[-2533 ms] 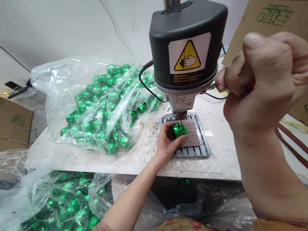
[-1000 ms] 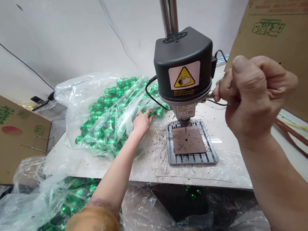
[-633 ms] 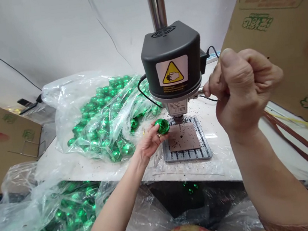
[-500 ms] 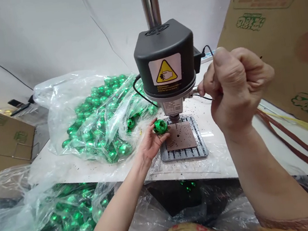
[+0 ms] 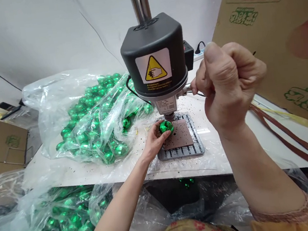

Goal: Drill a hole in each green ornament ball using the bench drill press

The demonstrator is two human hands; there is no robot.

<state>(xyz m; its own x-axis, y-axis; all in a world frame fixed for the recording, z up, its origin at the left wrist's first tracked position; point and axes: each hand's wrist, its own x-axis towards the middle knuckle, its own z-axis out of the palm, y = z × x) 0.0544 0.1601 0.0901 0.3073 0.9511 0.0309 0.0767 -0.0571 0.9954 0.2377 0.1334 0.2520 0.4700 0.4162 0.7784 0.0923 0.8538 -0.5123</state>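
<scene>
Clearly, the ball (image 5: 166, 128) is a glossy, metallic green one, cut all over into flat facets that catch white and pale-green glints and drop to near-black green between them. It sits in the left hand (image 5: 156, 141), pinched between the thumb on its near side and the fingers curled round its far left side. Just beneath those fingers lies a brown board (image 5: 183, 136) sprinkled with dark chips; whether the ball touches it cannot be told. The board rests on a slotted grey base plate (image 5: 199, 148). Just above the fingers hangs the black drill head (image 5: 153, 55) with its yellow warning sticker. Right of them, the right hand (image 5: 230, 82) is closed in a fist round a metal lever (image 5: 187, 89). Left of the left-hand fingers, a clear plastic bag (image 5: 43, 107) of similar green balls (image 5: 120, 149) spreads over the white surface (image 5: 215, 152).
</scene>
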